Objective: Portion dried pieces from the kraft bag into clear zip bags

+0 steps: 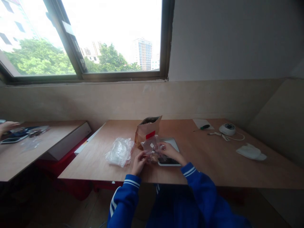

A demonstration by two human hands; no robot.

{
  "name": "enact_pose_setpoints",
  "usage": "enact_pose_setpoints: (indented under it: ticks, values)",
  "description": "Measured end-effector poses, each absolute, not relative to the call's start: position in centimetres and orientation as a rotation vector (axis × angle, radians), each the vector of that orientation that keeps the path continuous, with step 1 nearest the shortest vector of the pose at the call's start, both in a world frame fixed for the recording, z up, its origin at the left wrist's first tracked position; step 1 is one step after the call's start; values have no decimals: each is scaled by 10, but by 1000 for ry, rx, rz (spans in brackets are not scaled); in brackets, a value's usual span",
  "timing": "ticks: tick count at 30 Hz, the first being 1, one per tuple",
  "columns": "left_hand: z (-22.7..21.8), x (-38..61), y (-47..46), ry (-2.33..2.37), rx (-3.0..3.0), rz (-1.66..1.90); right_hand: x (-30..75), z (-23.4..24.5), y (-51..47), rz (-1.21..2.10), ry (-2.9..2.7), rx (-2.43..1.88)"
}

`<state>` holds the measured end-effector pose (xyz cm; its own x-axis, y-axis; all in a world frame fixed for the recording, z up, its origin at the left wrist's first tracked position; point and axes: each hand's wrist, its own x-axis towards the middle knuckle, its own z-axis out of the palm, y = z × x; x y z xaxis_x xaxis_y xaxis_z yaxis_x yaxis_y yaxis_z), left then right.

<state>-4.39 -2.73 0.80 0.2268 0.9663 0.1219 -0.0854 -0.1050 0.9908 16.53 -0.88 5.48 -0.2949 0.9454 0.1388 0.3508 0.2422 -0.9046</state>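
Where the neighbouring table [35,152] runs in at the far left, another person's hand [7,126] resting at its edge, beside a dark phone [11,139] and some clear wrapping [38,129]. Further right, past a red base under the tables, the main wooden table [213,158] under the window [95,38]. On its left part, a crumpled heap of clear plastic bags [120,152], lying free of both hands. Next, the left hand [139,162], in a blue sleeve with white cuff stripes, fingers curled and pinching the lower left edge of a small clear pouch [152,148]. Just behind the pouch, a brown paper bag [147,130] standing upright with its mouth open and a red label on its front. Pouch held low over the front of a flat scale [169,155], something brownish inside it, too small to make out. Right hand [169,152] closed on the pouch's right side, thumb and fingers gripping it above the scale's dark display. Well apart toward the right: a green-handled screwdriver [204,127] by a white sheet [201,123], then a round white device [227,129] with its cable [225,136], and last a folded white cloth [251,152].
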Motion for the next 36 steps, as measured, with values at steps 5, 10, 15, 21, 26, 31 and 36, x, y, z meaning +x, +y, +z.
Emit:
enact_pose_setpoints:
  ticks: [5,10,15,21,26,31,36]
  values:
    - [10,-47,-28,927,1341,1181,158,60,-13,1083,-1980,-1105]
    - [10,-47,-28,933,1342,1196,156,65,-18,913,-2013,-1223]
    - [12,-44,-30,938,1311,1241,169,66,-16,1036,-1893,-1185]
    - [9,-43,-28,961,1270,1287,194,99,-4,958,-1688,-1100]
    - [7,-44,-26,974,1234,1296,194,161,10,675,-1600,-889]
    - [8,-45,-26,967,1216,1303,173,202,38,379,-1611,-763]
    - [9,-45,-27,982,1244,1298,158,206,52,197,-1906,-717]
